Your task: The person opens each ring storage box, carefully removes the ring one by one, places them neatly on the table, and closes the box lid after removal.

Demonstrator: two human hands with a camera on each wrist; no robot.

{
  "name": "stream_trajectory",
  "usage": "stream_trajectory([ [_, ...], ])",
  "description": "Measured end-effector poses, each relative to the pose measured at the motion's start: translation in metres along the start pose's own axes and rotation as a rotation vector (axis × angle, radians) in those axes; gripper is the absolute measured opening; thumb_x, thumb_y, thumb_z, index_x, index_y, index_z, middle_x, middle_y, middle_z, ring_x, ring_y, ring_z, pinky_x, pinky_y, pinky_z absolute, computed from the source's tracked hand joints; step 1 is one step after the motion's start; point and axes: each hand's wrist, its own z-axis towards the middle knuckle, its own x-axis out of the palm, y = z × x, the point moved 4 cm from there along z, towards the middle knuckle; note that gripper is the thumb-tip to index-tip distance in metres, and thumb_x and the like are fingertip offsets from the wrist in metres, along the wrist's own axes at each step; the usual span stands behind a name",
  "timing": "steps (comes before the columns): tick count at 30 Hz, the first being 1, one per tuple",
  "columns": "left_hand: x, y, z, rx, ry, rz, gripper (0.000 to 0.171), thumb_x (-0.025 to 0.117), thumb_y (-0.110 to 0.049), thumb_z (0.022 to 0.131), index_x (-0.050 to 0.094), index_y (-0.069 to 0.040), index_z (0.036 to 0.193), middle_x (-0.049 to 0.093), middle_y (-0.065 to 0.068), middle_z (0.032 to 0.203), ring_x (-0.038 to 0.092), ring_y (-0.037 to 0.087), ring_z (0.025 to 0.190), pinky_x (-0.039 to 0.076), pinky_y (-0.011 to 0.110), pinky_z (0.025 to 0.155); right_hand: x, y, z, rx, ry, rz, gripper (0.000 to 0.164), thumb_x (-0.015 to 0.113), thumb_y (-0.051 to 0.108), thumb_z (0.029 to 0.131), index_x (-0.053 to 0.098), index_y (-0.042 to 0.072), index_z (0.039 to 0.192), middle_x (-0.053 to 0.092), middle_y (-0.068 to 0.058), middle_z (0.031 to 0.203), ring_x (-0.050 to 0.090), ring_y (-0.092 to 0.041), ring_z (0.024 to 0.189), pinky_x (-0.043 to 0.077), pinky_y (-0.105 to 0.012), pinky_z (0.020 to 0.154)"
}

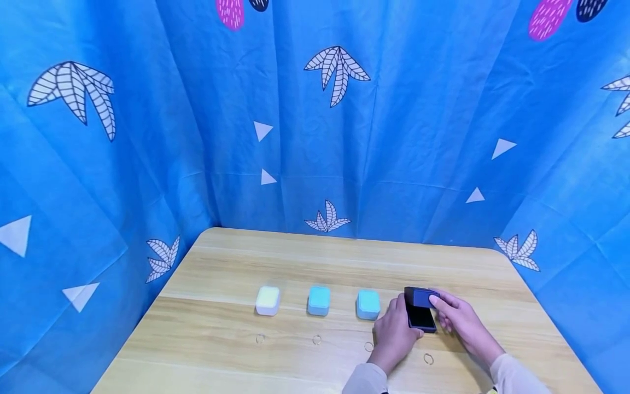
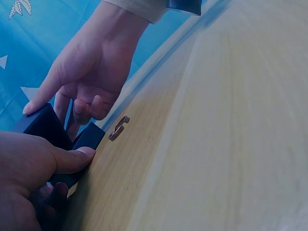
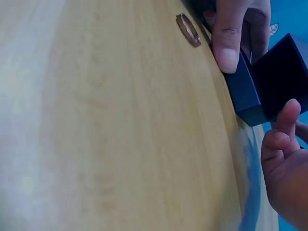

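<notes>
A dark blue jewelry box [image 1: 421,323] stands on the table at the right, its lid [image 1: 424,298] raised. My left hand [image 1: 395,332] grips the base from the left, the thumb [image 2: 77,160] pressed along its front edge. From the other side my right hand [image 1: 460,320] holds the lid between thumb and fingers. In the right wrist view the box's dark inside [image 3: 279,77] faces partly toward the camera. A thin copper-coloured ring [image 1: 429,359] lies on the wood just in front of the box.
To the left stand a white box with a pale yellow top [image 1: 268,301] and two turquoise boxes, one in the middle [image 1: 319,300] and one nearer [image 1: 368,304]. A thin ring lies before each: left [image 1: 260,339], middle [image 1: 317,340], right [image 1: 369,346]. A blue patterned curtain [image 1: 315,142] surrounds the table.
</notes>
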Motion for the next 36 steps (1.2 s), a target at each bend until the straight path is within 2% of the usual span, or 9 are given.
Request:
stream_trajectory([
  [12, -0.001, 0.0, 0.0, 0.029, -0.03, 0.002, 0.082, 0.094, -0.037, 0.065, 0.052, -0.023, 0.134, 0.064, -0.007, 0.12, 0.067, 0.011, 0.092, 0.048, 0.029, 0.069, -0.005, -0.004, -0.002, -0.029, 0.101, -0.025, 0.068, 0.063, 0.024, 0.1, 0.031, -0.001, 0.155, 0.047, 0.008, 0.058, 0.047, -0.007, 0.054, 0.042, -0.021, 0.05],
  [21, -0.002, -0.002, -0.001, -0.001, 0.021, 0.02, 0.087, 0.091, -0.039, 0.069, 0.048, -0.022, 0.142, 0.062, -0.007, 0.126, 0.066, 0.011, 0.098, 0.05, 0.032, 0.073, -0.01, -0.01, -0.008, -0.097, 0.27, -0.053, 0.073, 0.06, 0.01, 0.099, 0.019, -0.002, 0.158, 0.05, 0.008, 0.059, 0.047, -0.006, 0.052, 0.044, -0.024, 0.049],
  [31, -0.003, -0.002, -0.003, -0.009, 0.016, 0.017, 0.09, 0.091, -0.039, 0.068, 0.048, -0.02, 0.144, 0.062, -0.006, 0.127, 0.066, 0.012, 0.097, 0.049, 0.031, 0.073, -0.006, -0.015, -0.011, -0.129, 0.332, -0.033, 0.078, 0.063, 0.004, 0.096, 0.015, 0.001, 0.157, 0.054, 0.007, 0.065, 0.046, -0.005, 0.053, 0.043, -0.022, 0.048],
  [36, -0.003, -0.002, -0.004, -0.012, 0.017, 0.014, 0.089, 0.092, -0.038, 0.068, 0.048, -0.021, 0.144, 0.062, -0.006, 0.126, 0.065, 0.012, 0.096, 0.049, 0.032, 0.074, -0.005, -0.017, -0.01, -0.114, 0.332, -0.042, 0.078, 0.064, 0.006, 0.096, 0.016, 0.005, 0.158, 0.055, 0.007, 0.069, 0.046, -0.005, 0.055, 0.042, -0.022, 0.049],
])
